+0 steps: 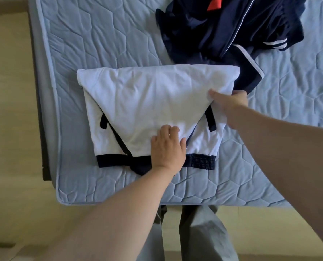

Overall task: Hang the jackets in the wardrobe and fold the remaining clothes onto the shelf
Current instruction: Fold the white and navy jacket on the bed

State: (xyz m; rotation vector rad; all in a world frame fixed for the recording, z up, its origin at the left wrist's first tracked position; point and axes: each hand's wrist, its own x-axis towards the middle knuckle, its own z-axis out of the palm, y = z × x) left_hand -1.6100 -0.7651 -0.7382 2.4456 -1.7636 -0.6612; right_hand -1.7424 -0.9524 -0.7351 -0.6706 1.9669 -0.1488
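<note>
Left hand [167, 147]: palm down on the white top [147, 95], fingers spread a little and pressing the tip of the folded-over flap, just inside the navy hem band [202, 162]. It holds nothing; it only pins the cloth.

Right hand [232, 102]: at the top's right edge, thumb [214, 95] lying on the flap, other fingers going past the edge and apparently beneath it. Reads as a pinch on the cloth. The underside is hidden, so the hold is judged, not confirmed.

Top: flat on the mattress [100, 34], towards its near left corner, hem band parallel to the near edge. The upper layer is folded down into a rough triangle; navy sleeve trim shows at both sides under it. The far right corner of the top touches or overlaps the navy pile [223, 31].

Navy pile: crumpled at the far edge, right of centre, with white piping and a patch of red. Unsorted; I cannot tell how many garments it contains.

Step in hand (judgement): folding the white top, partway through. Sides and sleeves look tucked in, but the final fold is not yet made.

Next move calls for: keep the left hand as anchor, bring the right edge or far end over in one sweep, and smooth the wrinkles. Watch that the pile's loose cuff is not caught in the fold. Shelf and wardrobe are not in view.
</note>
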